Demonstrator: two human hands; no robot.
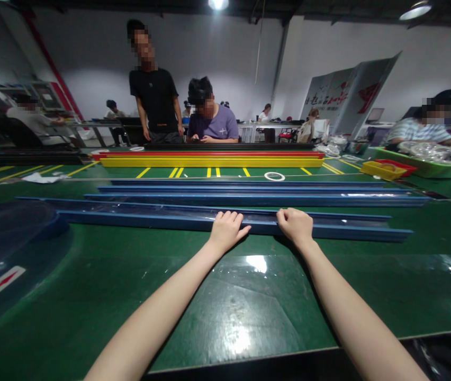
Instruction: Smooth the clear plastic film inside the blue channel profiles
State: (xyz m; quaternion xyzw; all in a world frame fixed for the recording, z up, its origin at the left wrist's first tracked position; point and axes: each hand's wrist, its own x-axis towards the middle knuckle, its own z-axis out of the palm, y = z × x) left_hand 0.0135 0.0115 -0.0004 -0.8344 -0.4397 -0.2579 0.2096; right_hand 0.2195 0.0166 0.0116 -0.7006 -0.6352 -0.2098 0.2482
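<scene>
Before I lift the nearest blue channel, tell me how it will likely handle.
The blue channel looks long and thin-walled, so it may flex somewhat if lifted at one spot. Its glossy inside suggests a smooth surface that could slip. With straight raised sides, it seems unlikely to roll.

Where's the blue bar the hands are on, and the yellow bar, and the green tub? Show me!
Blue bar (264, 228): head view, on its front wall, between the hands.
Yellow bar (210, 163): head view, middle of its front side.
Green tub (445, 170): head view, on its front wall.
</scene>
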